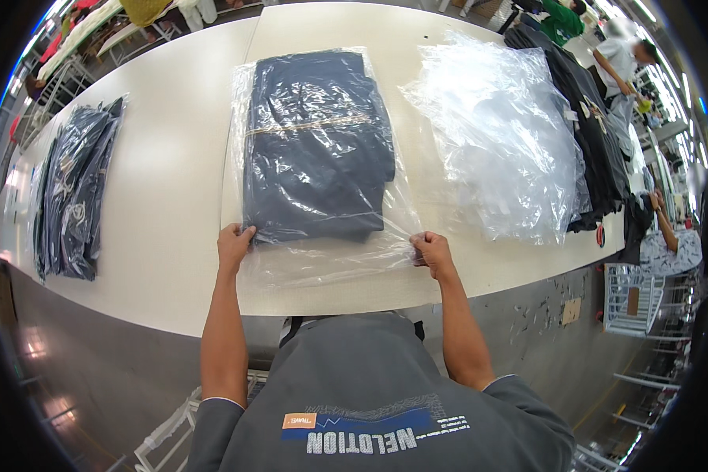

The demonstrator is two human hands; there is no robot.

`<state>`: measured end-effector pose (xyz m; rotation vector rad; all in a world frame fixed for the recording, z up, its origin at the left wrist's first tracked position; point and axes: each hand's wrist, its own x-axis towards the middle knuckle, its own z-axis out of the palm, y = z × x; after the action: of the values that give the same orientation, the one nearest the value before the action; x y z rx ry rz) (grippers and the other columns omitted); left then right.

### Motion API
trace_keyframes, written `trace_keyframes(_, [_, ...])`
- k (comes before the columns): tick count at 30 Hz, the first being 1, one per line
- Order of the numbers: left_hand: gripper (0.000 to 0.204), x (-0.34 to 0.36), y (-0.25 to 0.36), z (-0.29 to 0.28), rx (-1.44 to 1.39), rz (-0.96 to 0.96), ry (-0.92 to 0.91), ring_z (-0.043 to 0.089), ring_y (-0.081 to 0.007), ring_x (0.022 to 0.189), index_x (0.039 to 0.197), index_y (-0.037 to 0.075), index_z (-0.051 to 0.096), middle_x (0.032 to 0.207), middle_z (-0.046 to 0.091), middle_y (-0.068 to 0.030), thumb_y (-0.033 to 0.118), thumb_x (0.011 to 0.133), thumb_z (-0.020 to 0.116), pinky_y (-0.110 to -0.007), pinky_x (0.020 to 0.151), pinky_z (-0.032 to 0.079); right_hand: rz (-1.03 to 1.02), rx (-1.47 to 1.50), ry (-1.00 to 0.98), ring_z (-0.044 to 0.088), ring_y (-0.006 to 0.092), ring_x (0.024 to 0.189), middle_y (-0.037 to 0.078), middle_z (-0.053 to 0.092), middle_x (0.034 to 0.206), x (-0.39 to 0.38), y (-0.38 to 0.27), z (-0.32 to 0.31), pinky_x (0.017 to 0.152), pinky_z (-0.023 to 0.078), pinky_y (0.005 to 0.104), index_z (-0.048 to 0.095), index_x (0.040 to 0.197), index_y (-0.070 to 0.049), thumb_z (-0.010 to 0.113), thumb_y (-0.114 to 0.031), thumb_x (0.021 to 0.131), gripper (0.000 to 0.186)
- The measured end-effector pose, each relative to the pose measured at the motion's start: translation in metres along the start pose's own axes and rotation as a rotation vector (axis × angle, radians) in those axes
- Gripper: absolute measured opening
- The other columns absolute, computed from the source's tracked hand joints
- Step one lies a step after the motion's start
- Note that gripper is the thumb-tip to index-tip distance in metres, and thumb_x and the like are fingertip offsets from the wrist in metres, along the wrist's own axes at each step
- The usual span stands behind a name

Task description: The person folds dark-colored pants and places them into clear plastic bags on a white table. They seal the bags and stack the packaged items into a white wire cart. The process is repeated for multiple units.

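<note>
A folded dark navy garment lies inside a clear plastic bag on the white table in front of me, with a thin tan band across its middle. My left hand pinches the bag's edge by the garment's lower left corner. My right hand grips the loose open end of the bag, to the right of the garment's lower corner. The bag's near part is slack and crinkled.
The white table bears bagged dark garments at left, a pile of clear bags at right and dark garments beyond. People work at the far right. A white metal cart stands below the table's right end.
</note>
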<state>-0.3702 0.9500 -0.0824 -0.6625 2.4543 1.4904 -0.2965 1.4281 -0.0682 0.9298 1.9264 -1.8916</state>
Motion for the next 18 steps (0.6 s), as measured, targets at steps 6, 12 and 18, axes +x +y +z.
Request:
trace_keyframes(6, [0.032, -0.047, 0.010, -0.005, -0.215, -0.171, 0.000, 0.064, -0.0148, 0.067, 0.104, -0.004, 0.065, 0.085, 0.068, -0.0085, 0.021, 0.088, 0.076, -0.029, 0.058, 0.055, 0.046, -0.002, 0.005, 0.060, 0.0114, 0.055, 0.001, 0.062, 0.070, -0.010, -0.005, -0.009, 0.048, 0.052, 0.0277, 0.066, 0.088, -0.008, 0.072, -0.021, 0.092, 0.016])
trace_keyframes(12, [0.016, -0.084, -0.030, -0.014, -0.287, -0.225, -0.136, 0.061, -0.0121, 0.062, 0.089, 0.000, 0.066, 0.077, 0.066, -0.0057, 0.015, 0.092, 0.070, -0.028, 0.056, 0.055, 0.083, 0.012, -0.092, 0.064, 0.0135, 0.059, 0.004, 0.066, 0.073, -0.029, 0.010, -0.028, 0.052, 0.056, 0.0283, 0.066, 0.089, -0.005, 0.071, -0.022, 0.094, 0.019])
trace_keyframes(18, [0.018, -0.105, -0.028, -0.019, -0.334, -0.329, -0.122, 0.065, -0.0134, 0.065, 0.093, 0.001, 0.067, 0.080, 0.066, -0.0041, 0.019, 0.093, 0.070, -0.027, 0.059, 0.055, 0.096, 0.009, -0.105, 0.065, 0.0132, 0.061, 0.005, 0.067, 0.076, -0.035, 0.008, -0.030, 0.054, 0.056, 0.0278, 0.066, 0.089, -0.006, 0.071, -0.022, 0.095, 0.018])
